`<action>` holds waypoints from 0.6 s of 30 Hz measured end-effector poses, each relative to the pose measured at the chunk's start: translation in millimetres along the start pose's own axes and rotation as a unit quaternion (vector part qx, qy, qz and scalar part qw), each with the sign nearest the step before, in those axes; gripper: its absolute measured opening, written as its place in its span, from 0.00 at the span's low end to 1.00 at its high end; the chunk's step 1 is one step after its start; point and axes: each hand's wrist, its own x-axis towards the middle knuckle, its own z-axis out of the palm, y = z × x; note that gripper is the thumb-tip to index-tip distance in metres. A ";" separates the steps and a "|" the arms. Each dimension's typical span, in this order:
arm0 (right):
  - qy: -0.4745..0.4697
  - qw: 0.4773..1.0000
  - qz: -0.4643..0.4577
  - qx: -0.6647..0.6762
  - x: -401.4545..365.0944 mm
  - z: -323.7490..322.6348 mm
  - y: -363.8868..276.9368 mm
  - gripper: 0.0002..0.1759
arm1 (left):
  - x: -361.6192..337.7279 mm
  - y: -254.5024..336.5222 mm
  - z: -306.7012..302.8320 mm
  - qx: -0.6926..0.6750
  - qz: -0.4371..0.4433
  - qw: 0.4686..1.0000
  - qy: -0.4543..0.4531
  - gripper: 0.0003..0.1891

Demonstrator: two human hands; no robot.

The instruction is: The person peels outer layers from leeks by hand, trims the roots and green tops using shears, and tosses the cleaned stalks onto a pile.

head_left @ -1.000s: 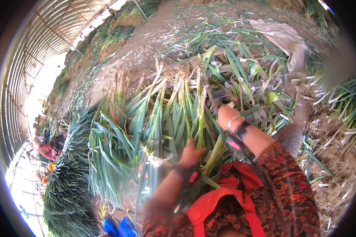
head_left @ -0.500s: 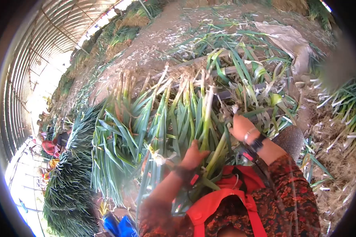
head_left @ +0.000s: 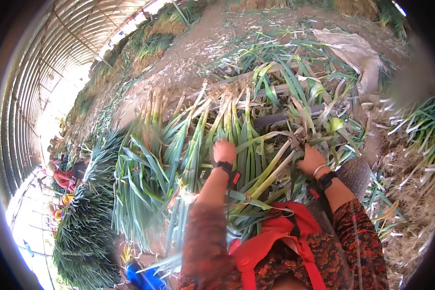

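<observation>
A big pile of long green onions (head_left: 179,145) lies across my lap and the ground, roots pointing away from me. My left hand (head_left: 224,151) rests on the green stalks in the middle of the pile, fingers curled over them. My right hand (head_left: 310,158) grips the white root end of a green onion stalk (head_left: 275,166) that runs back toward my red apron. Both wrists carry dark bands.
Loose leaves and trimmings (head_left: 299,82) litter the dirt ahead. A pale sack (head_left: 353,50) lies at the far right. Stacked bundles of green onions (head_left: 84,212) line the left side, with a person in red (head_left: 63,176) beyond them. Dry husks (head_left: 411,193) cover the right.
My left hand moved forward up the pile, from near my apron to the middle stalks. My right hand drew back toward me and to the right, and now holds a stalk by its root end.
</observation>
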 end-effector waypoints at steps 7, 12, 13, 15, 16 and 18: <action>-0.054 0.979 -0.162 0.108 -42.8 -21.4 -40.5 0.33 | -2.9 -2.0 7.9 -0.150 -0.058 0.981 -0.110 0.20; -0.226 0.942 -0.226 0.101 -116.5 -46.9 -89.6 0.34 | -52.4 -20.4 -43.2 -0.295 -0.041 0.940 -0.169 0.23; -0.256 0.943 -0.204 0.060 -121.3 -47.6 -94.7 0.35 | -60.1 -24.8 -41.0 -0.297 -0.056 0.939 -0.164 0.23; -0.244 0.943 -0.220 0.047 -115.9 -46.2 -104.1 0.34 | -68.0 -29.3 -39.7 -0.302 -0.079 0.938 -0.153 0.23; -0.234 0.945 -0.224 0.049 -107.4 -47.5 -111.8 0.32 | -70.3 -30.4 -38.1 -0.320 -0.086 0.931 -0.156 0.23; -0.211 0.950 -0.227 0.033 -86.7 -43.1 -128.0 0.29 | -75.2 -31.4 -35.4 -0.355 -0.100 0.916 -0.160 0.23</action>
